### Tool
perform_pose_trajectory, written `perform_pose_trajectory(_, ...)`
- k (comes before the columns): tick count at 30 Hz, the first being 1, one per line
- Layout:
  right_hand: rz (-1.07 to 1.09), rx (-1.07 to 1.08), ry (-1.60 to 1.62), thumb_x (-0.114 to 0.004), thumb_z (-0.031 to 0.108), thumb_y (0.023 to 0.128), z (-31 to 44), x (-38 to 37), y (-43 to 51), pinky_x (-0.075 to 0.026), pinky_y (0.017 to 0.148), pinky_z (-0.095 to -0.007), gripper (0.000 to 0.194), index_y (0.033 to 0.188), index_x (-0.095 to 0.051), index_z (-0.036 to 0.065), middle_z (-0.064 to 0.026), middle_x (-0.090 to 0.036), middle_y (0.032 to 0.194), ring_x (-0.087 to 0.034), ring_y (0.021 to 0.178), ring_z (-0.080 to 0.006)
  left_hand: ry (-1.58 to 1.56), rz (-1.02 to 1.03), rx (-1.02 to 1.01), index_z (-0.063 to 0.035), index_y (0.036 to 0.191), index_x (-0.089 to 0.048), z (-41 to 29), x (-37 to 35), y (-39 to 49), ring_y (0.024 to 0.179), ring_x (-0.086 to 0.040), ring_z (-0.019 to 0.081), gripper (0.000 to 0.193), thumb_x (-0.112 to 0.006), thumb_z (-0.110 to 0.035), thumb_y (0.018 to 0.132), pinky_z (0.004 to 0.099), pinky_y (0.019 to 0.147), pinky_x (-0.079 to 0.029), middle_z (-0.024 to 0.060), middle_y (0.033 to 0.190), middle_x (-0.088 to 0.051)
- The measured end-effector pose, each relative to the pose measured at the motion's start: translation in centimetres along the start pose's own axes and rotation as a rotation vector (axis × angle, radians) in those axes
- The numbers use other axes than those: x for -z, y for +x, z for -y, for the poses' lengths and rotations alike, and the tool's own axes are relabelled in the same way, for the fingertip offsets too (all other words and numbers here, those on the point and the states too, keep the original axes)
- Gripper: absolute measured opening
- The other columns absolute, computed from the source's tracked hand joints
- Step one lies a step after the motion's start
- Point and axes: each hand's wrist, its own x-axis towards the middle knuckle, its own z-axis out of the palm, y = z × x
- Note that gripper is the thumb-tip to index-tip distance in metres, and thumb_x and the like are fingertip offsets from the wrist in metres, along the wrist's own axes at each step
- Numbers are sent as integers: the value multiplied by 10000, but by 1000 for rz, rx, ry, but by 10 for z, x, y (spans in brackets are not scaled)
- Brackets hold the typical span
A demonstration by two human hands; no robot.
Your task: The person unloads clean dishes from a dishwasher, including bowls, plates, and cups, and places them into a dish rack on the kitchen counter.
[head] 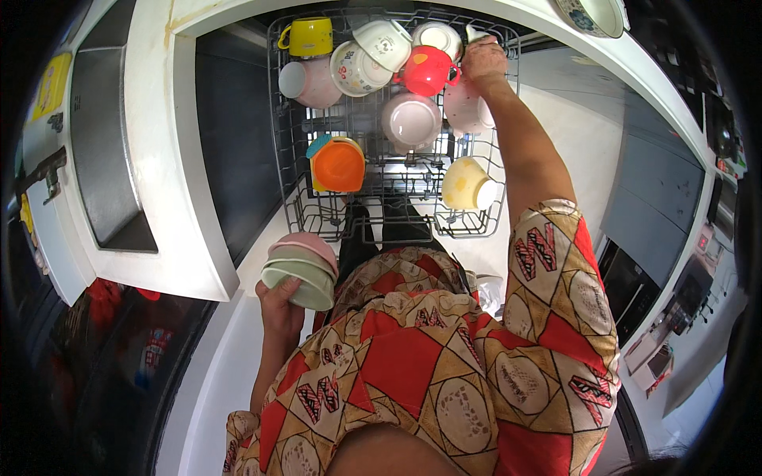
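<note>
My left hand [284, 303] grips a stack of green bowls [306, 282] with a pink bowl [305, 243] at its far side, in front of the dishwasher rack. At the rack's far right corner, my right hand [484, 58] is on a small white item [474, 33], mostly hidden by the fingers. The wire dishwasher rack [277, 119] holds a red cup [427, 71], a yellow mug [312, 37], several white bowls [383, 46], pink dishes [412, 119], an orange dish [338, 166] and a cream-yellow bowl [469, 184].
White counter edges [205, 178] curve around the pulled-out rack. A metal sink [110, 149] lies to the left. A patterned bowl [592, 15] stands on the counter at the upper right. Grey cabinet fronts [655, 178] are on the right.
</note>
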Motion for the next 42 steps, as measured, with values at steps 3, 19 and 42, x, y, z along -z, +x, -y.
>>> perform_pose_trajectory(3,-111,-78,131,-494,177,777,-18,15,-9,-510,743,-408,441,1012,-423,-189,-240,-594,891,-610,900,-353,40,38,-11,66,1062,-538,1,3,8,915,-597,250,381,-660,0,707,362,835,-482,132,1000,-607)
perform_pose_trajectory(19,138,-56,844,-510,125,793,44,18,-239,-498,580,-451,217,917,-589,-34,-249,-595,656,-604,598,-387,104,145,31,90,1055,-533,-6,5,56,895,-607,267,478,-595,43,584,364,836,-484,144,984,-610)
perform_pose_trajectory(42,234,346,852,-549,126,711,163,-44,-183,-485,646,-435,164,796,-578,-10,-204,-596,741,-575,706,-392,85,150,24,97,1069,-528,5,14,38,921,-605,284,488,-552,72,582,381,859,-484,164,1015,-605)
